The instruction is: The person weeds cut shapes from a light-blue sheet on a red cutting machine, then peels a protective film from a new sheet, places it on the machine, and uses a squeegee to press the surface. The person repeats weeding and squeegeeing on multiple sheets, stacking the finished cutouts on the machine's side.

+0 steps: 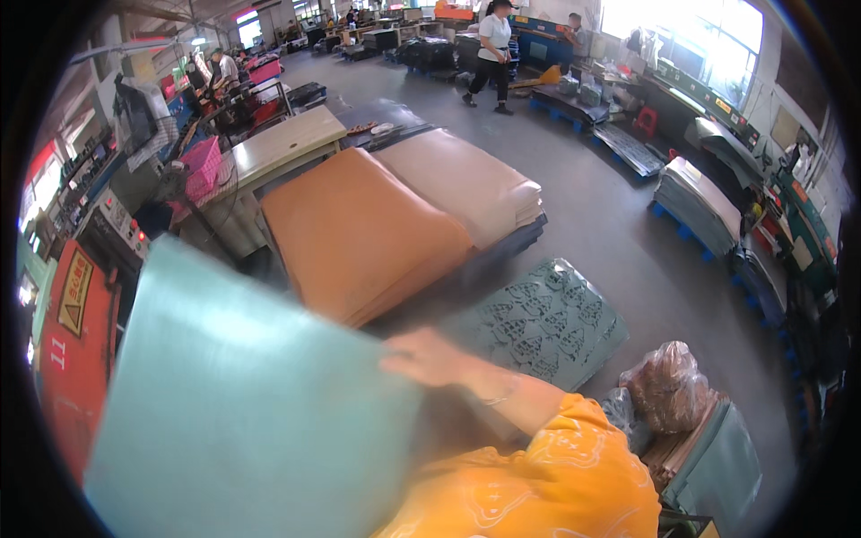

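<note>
A large pale teal sheet [260,394] fills the lower left of the head view, blurred by motion. My right hand [426,357] grips its right edge with closed fingers, the arm in an orange sleeve reaching up from the lower edge. My left hand does not show; the sheet covers the area where it might be. Past the sheet lies a stack of orange-brown sheets [359,229], with a stack of beige sheets [462,184] beside it. Right of my hand, a teal sheet with dark cut-out shapes [543,323] lies low near the floor.
A red machine [76,350] with a warning label stands at the left. Bagged material [668,386] and teal sheets [722,466] sit at the lower right. Beyond are a long table [282,148], a pink basket [199,166], sheet stacks on blue pallets [695,211] and a walking person [493,54].
</note>
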Tool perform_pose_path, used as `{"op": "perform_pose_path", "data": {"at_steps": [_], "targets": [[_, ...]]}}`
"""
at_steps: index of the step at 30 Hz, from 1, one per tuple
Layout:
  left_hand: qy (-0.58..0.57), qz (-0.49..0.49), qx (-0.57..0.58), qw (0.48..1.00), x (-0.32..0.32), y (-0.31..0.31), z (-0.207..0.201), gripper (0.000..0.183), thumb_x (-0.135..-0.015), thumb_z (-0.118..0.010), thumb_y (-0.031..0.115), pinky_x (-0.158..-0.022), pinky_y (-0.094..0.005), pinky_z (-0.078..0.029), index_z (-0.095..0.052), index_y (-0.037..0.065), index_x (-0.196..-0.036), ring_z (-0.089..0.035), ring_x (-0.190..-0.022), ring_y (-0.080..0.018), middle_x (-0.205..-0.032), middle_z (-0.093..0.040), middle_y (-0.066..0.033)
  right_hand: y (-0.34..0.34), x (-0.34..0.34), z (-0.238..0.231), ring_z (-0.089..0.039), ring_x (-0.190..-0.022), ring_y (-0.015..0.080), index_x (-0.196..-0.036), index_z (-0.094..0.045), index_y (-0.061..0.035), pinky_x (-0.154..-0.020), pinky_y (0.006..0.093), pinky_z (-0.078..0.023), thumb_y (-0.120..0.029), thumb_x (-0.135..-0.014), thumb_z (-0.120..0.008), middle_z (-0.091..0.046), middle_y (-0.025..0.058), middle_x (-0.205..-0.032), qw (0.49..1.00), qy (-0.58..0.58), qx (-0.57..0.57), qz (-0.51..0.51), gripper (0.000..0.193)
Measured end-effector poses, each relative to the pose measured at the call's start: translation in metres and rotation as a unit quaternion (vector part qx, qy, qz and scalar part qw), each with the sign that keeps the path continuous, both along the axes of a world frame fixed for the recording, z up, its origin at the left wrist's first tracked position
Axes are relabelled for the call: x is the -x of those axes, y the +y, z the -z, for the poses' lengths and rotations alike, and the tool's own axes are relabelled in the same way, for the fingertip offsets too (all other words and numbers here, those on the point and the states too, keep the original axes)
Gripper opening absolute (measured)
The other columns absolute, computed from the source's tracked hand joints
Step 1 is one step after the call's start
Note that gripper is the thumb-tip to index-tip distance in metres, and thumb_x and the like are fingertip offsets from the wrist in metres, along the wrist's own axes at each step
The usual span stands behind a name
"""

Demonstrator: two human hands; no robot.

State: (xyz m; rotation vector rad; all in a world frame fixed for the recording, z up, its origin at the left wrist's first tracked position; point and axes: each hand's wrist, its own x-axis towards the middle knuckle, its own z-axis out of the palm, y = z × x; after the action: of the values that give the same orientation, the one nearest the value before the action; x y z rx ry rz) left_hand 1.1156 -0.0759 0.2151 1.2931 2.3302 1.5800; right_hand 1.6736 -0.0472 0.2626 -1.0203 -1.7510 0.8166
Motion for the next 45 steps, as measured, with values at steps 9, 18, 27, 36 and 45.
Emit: {"op": "perform_pose_path", "data": {"at_steps": [9, 18, 27, 36, 45], "targets": [[-0.069, 0.159, -0.158, 0.972, -0.206, 0.156, -0.04, 0.026, -0.091, -0.055, 0.016, -0.09, -0.0333, -0.041, -0.055, -0.001, -0.111, -0.053, -0.098, -0.019, -0.101, -0.058, -0.0081, -0.041, -0.204, 0.015, -0.057, -0.075, 0.0095, -0.106, -0.064, 0.0004, -0.067, 0.026, -0.048, -0.012, -0.083, -0.06, -0.066, 0.0076, -0.084, 0.894, 0.03, 0.022, 0.446, 0.026], [-0.407, 0.535, 0.078, 0.736, -0.478, 0.285, 0.028, 0.02, -0.092, -0.056, 0.02, -0.054, -0.0251, -0.035, -0.059, 0.005, -0.08, -0.043, -0.061, -0.0056, -0.065, -0.049, 0.0058, -0.086, -0.269, 0.013, -0.047, -0.07, 0.0082, -0.095, -0.062, 0.005, -0.062, 0.025, -0.04, -0.013, -0.089, -0.057, -0.058, 0.0008, -0.073, 0.804, -0.08, 0.091, 0.582, 0.02], [-0.425, 0.545, -0.008, 0.723, -0.508, 0.564, -0.021, 0.023, -0.092, -0.057, 0.024, -0.065, -0.024, -0.043, -0.065, 0.002, -0.087, -0.053, -0.072, -0.0062, -0.081, -0.062, 0.0017, 0.144, -0.358, -0.056, -0.041, -0.066, 0.0075, -0.084, -0.057, 0.0048, -0.057, 0.0269, -0.034, -0.018, -0.087, -0.056, -0.05, -0.0016, -0.067, 0.801, -0.193, 0.047, 0.565, 0.023], [-0.335, 0.318, 0.18, 0.868, -0.37, 0.956, 0.105, 0.032, -0.091, -0.052, 0.042, -0.066, -0.0308, -0.049, -0.061, 0.012, -0.099, -0.058, -0.077, -0.0113, -0.081, -0.058, 0.001, 0.661, -0.441, 0.108, -0.057, -0.077, 0.0128, -0.117, -0.057, -0.0046, -0.069, 0.0298, -0.047, -0.027, -0.091, -0.057, -0.066, 0.0076, -0.089, 0.869, -0.218, 0.218, 0.387, 0.035], [-0.144, 0.227, 0.256, 0.929, -0.382, 0.673, 0.374, 0.042, -0.083, -0.065, 0.015, -0.076, -0.0314, -0.047, -0.052, 0.003, -0.121, -0.057, -0.08, -0.0178, -0.089, -0.058, -0.0074, 0.68, -0.393, 0.336, -0.052, -0.108, 0.0343, -0.131, -0.043, -0.0105, -0.095, 0.0484, -0.036, -0.038, -0.082, -0.061, -0.059, 0.0156, -0.109, 0.727, -0.389, 0.278, 0.494, 0.059]]}}
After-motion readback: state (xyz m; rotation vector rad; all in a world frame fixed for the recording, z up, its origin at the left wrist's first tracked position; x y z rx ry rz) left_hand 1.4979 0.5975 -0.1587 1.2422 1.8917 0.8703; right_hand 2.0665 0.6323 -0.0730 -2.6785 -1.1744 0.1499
